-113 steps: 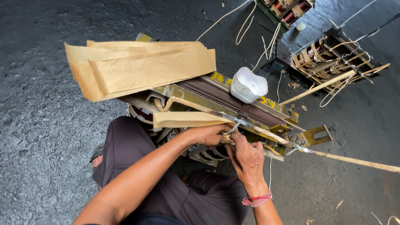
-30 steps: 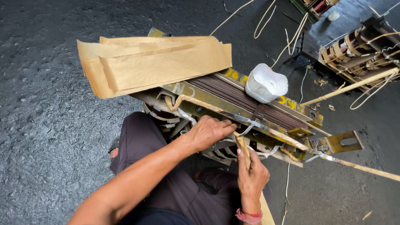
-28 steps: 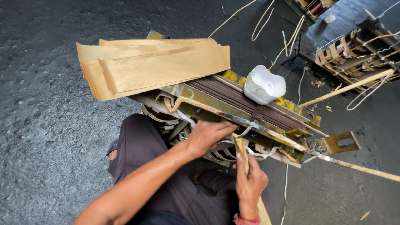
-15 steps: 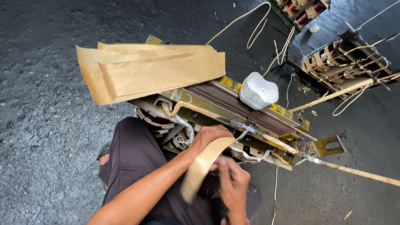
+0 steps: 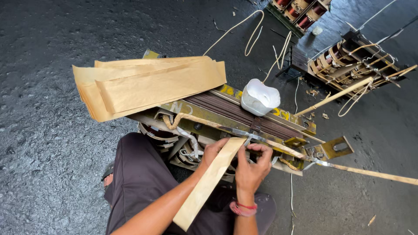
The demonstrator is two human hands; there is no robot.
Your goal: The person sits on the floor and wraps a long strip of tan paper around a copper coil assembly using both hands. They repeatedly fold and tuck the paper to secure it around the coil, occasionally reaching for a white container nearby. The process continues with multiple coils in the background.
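Here the left hand (image 5: 214, 152) and right hand (image 5: 251, 163) meet at the front edge of the transformer core (image 5: 244, 117). Both pinch the upper end of a long paper strip (image 5: 207, 185), grip closed on it, its free end hanging over the lap. Probably best to feed the strip straight and flat, fingers low near the gap, so it does not crease.

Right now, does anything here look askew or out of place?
The white container sits unsecured on the transformer core's top, its rim bent. The brown paper sheets overhang the core's end unsupported. Paper scraps lie loose on the floor.
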